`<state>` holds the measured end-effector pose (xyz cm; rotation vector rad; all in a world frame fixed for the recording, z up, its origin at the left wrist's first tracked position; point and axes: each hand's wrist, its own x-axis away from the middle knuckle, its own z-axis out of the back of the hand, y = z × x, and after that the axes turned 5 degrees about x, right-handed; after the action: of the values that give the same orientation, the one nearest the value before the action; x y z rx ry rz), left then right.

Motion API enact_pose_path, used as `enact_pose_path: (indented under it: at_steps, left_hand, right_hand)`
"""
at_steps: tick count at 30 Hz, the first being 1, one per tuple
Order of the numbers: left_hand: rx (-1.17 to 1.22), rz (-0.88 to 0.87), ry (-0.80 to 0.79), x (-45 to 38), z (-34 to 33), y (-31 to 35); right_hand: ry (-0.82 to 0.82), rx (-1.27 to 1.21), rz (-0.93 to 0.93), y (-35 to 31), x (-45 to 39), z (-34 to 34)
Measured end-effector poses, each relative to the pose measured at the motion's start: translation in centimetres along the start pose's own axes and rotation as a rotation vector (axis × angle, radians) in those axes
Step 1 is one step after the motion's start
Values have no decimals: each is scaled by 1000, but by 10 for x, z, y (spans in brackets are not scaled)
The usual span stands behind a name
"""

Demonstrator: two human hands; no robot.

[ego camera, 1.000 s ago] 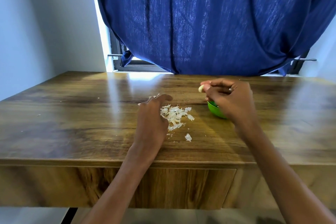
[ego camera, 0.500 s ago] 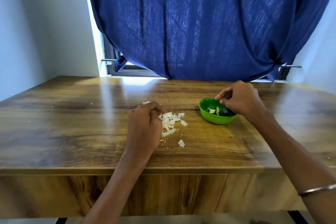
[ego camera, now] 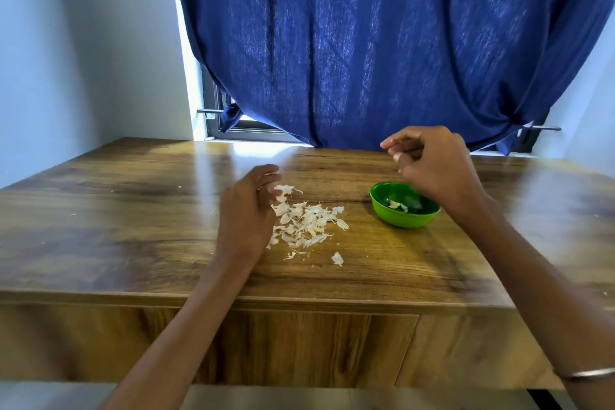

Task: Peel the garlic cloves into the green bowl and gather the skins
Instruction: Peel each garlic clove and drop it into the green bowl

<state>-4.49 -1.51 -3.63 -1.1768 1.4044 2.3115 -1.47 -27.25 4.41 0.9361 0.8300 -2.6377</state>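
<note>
A small green bowl [ego camera: 404, 220] stands on the wooden table [ego camera: 133, 230], right of centre, with a few peeled garlic cloves [ego camera: 397, 205] inside. A loose pile of white garlic skins [ego camera: 306, 223] lies to its left. My left hand [ego camera: 246, 210] rests at the pile's left edge, fingers loosely curled, fingertips by the topmost skin, gripping nothing that I can see. My right hand [ego camera: 432, 166] hovers above the bowl's far rim, fingers loosely bent, with no clove visible in it.
One stray skin [ego camera: 337, 258] lies apart, nearer the table's front edge. Tiny skin crumbs dot the left of the table. A blue curtain [ego camera: 366, 43] hangs over the window behind the table. A metal bangle [ego camera: 589, 374] sits on my right wrist.
My right hand carried a peeled clove over the bowl, dipped into it, and has now lifted up empty. My left hand's fingers have loosened beside the skins.
</note>
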Motion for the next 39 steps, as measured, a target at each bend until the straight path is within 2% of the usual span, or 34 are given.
enact_pose_path:
  at_steps: [6,14,21,30,34,39]
  left_hand:
    - [-161,59,-109,-8,11,-5]
    - [-238,166,-44,0,5,-3]
    - [-240,186,-30,1,9,-4]
    - [-235,190,-59,2,10,-3]
    - [-238,178,-66,2,9,-6]
    - [-204,147,-56,0,8,-7]
  right_hand:
    - [-264,110,139,-24,15,-40]
    - [-370,123,202,-46,20,-90]
    - [-331,285,238,-67,-3,-113]
    - [-466,393,200,-67,-15,-127]
    - [-494,360,180,-66,-18,-129]
    - [-456,155,112,-56,-21,-117]
